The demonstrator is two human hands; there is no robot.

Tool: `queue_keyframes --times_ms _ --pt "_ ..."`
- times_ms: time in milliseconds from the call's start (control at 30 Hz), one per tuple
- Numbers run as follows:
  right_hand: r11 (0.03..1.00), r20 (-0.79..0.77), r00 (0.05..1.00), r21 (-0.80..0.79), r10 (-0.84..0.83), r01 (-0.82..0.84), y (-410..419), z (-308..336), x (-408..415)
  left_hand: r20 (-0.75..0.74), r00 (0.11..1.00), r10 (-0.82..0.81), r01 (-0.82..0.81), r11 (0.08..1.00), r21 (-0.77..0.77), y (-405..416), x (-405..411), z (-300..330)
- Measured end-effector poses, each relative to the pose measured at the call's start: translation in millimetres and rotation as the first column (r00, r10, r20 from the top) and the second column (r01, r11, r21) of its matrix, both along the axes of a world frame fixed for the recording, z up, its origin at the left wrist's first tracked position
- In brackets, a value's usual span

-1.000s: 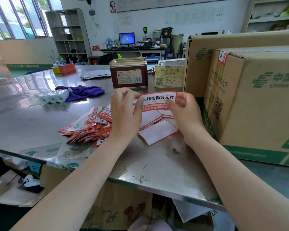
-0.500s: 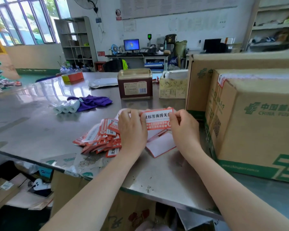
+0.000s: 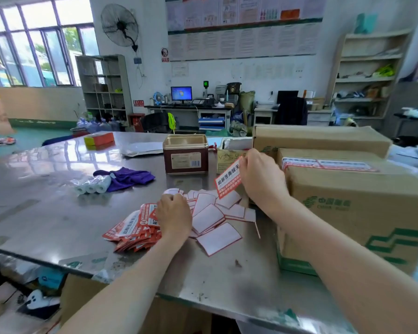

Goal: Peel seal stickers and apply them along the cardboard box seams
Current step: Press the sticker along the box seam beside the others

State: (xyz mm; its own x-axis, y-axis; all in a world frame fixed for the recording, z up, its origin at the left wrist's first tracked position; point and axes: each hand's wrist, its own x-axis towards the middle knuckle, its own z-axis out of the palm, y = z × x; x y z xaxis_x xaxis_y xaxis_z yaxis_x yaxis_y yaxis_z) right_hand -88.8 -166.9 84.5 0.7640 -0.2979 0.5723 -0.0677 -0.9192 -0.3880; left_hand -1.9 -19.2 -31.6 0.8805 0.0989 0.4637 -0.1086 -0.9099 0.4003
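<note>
Red-and-white seal sticker (image 3: 228, 180) hangs tilted from my right hand (image 3: 261, 180), pinched by its upper edge between thumb and fingertips, lifted above the worktop (image 3: 58, 213). Just right of that hand stands the cardboard box (image 3: 362, 213), green print on its side, with stickers already laid along its top seam (image 3: 323, 164). My left hand (image 3: 174, 216) is lower and nearer me, fingers curled, resting on the heap of unpeeled red stickers (image 3: 133, 231); whether it holds a scrap I cannot tell. Between my hands lie spent white backing papers (image 3: 215, 220). Beyond my left hand sits a brown tin (image 3: 185, 156), and further left a purple cloth (image 3: 128, 177).
</note>
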Motion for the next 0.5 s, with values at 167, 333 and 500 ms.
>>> queue_keyframes --times_ms 167,333,500 --pt "0.991 0.114 0.992 0.114 0.060 -0.073 -18 39 -15 0.126 0.986 -0.110 0.120 0.990 -0.075 -17 0 31" --pt "0.957 0.154 0.988 0.283 0.025 -0.068 -56 73 -31 0.273 0.927 -0.257 0.292 0.952 -0.093 -59 -11 86" --pt "0.927 0.147 0.983 0.371 -0.110 0.049 -115 88 -53 0.327 0.861 -0.389 0.423 0.905 -0.037 -105 -22 129"
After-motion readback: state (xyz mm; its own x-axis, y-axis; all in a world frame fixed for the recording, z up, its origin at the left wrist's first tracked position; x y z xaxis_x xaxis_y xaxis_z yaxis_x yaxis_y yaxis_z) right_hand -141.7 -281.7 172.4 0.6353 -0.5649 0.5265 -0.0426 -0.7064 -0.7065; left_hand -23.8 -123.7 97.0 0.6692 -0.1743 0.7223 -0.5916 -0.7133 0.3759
